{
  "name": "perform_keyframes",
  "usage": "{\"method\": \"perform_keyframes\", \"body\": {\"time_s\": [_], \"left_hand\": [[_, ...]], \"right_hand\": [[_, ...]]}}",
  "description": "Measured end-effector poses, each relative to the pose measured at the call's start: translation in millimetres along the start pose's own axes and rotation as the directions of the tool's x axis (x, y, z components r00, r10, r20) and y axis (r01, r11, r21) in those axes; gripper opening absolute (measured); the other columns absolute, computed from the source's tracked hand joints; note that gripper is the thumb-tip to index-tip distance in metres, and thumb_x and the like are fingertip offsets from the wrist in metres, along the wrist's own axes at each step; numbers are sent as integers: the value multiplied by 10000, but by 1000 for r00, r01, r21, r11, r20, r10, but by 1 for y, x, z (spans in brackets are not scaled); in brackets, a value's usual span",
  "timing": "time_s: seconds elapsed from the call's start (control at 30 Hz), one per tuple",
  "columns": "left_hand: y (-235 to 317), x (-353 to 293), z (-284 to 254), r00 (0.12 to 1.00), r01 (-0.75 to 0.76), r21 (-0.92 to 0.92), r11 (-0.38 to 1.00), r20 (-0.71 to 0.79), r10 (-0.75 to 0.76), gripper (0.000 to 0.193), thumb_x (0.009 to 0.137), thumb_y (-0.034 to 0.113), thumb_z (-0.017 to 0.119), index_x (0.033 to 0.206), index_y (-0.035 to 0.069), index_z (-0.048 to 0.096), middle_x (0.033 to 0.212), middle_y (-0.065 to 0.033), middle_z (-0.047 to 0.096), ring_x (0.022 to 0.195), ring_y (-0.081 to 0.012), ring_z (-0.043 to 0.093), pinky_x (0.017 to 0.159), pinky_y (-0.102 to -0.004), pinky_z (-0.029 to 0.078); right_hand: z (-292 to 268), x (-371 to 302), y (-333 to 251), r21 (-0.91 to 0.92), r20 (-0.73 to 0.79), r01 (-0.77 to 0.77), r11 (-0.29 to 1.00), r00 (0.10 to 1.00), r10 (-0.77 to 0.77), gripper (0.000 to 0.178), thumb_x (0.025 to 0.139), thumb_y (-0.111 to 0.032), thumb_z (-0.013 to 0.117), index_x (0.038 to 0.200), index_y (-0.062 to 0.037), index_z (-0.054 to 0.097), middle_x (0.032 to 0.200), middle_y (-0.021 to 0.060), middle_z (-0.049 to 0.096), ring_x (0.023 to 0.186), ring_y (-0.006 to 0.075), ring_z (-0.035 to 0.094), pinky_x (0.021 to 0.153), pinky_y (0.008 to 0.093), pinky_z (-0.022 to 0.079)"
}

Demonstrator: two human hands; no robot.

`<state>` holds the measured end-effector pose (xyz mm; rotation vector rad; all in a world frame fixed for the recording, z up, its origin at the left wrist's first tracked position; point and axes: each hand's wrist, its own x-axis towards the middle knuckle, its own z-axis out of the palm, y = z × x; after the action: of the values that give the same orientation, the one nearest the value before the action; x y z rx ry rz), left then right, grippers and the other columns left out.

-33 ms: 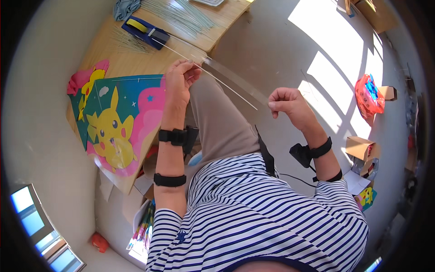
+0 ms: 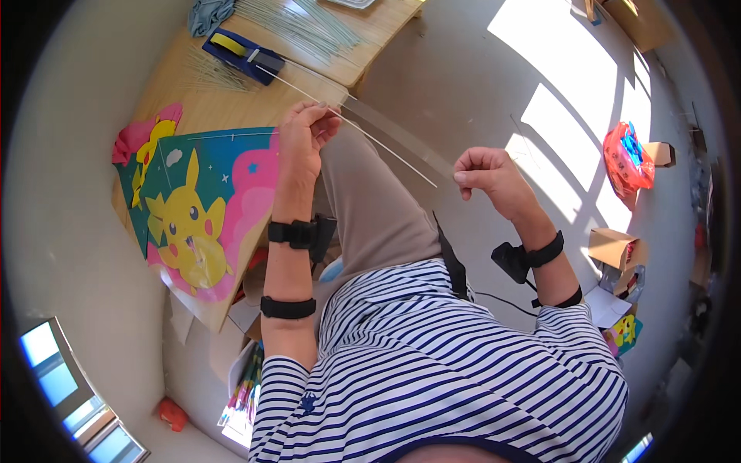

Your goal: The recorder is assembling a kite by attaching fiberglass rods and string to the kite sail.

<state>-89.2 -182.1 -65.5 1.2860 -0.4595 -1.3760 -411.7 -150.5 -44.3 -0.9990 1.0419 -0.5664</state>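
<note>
My left hand is closed, pinching a thin white rod between thumb and fingers. One end of the rod lies by the blue tape dispenser with its yellow roll; the other points toward my right hand. That hand is closed in a pinch, off the table to the right. Between the dispenser side and its fingertips stretches a faint see-through strip, apparently clear tape. Beside my left forearm lies a printed kite in green and pink with a yellow cartoon figure. My left wrist hides its right edge.
Bundles of thin rods lie on the wooden table, near a grey-blue cloth. Another folded kite rests by the wall. On the floor to the right are a red plastic bag and an open cardboard box.
</note>
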Motion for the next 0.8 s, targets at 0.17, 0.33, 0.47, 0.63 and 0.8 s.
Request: {"method": "perform_keyframes", "body": {"time_s": [0.17, 0.33, 0.47, 0.63, 0.8], "left_hand": [[-5, 3, 15, 999, 4, 18, 1000, 44, -5, 42, 888, 34, 585, 924, 30, 606, 846, -120, 710, 702, -161, 682, 662, -286, 563], [-6, 0, 19, 1000, 11, 34, 999, 12, -11, 24, 890, 56, 586, 889, 58, 610, 814, -88, 705, 675, -142, 661, 656, -272, 542], [-7, 2, 20, 999, 40, 51, 998, 13, -41, 22, 909, 50, 590, 899, 40, 606, 833, -107, 703, 689, -169, 670, 669, -287, 563], [-7, 5, 19, 999, 45, 53, 998, -13, -44, 32, 916, 68, 594, 894, 47, 604, 816, -97, 696, 685, -159, 666, 668, -288, 560], [2, 12, -8, 998, 63, 47, 997, -26, -62, 40, 923, 70, 590, 908, 39, 609, 813, -99, 691, 684, -158, 666, 656, -289, 564]], "right_hand": [[-6, -2, 7, 41, 4, 1, 999, 1000, -1, 48, 830, -21, 690, 857, 12, 667, 747, 31, 620, 642, 120, 590, 618, 253, 497], [-2, -2, 6, 35, 6, 0, 999, 1000, 0, 48, 826, -18, 689, 861, 8, 669, 730, 32, 624, 625, 117, 586, 608, 250, 491], [-1, -1, 4, 22, 5, 5, 1000, 1000, -5, 44, 818, -14, 682, 853, 9, 669, 713, 33, 622, 607, 115, 581, 601, 248, 487], [-2, 1, 2, 4, 3, -23, 1000, 1000, 23, 37, 811, -12, 672, 838, 12, 667, 705, 35, 618, 599, 113, 577, 595, 247, 484], [-7, 5, 4, 2, 1, -39, 999, 999, 39, 53, 806, -16, 683, 847, 5, 657, 732, 54, 641, 602, 119, 581, 580, 255, 500]]}}
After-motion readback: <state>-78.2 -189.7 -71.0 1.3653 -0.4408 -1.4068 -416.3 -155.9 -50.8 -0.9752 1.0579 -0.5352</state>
